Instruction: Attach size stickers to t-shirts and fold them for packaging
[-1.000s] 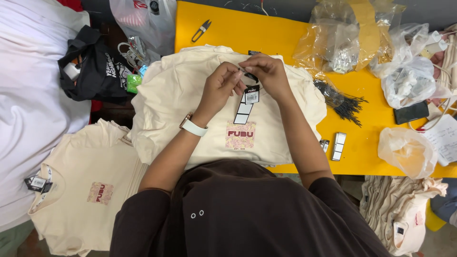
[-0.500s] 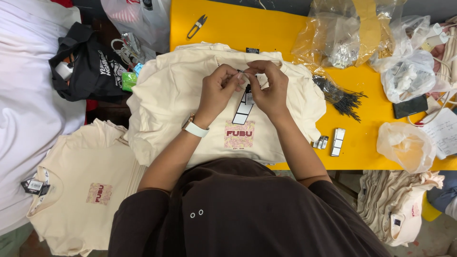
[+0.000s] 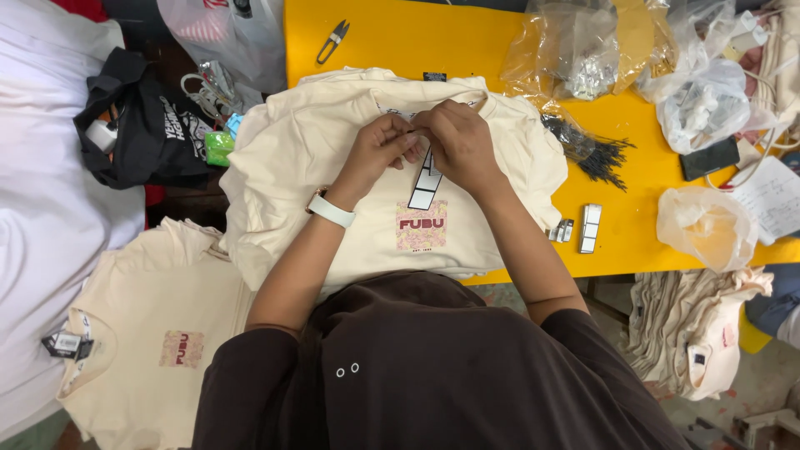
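Fingers of both hands, left hand and right hand, are pinching the hang tag at the collar of the cream t-shirt, which is stacked on the yellow counter.

The left hand and right hand cover the cream shirt's neckline, so what the fingertips pinch cannot be told. The hang tag's top is hidden beneath them. The yellow table's far edge is cut off.
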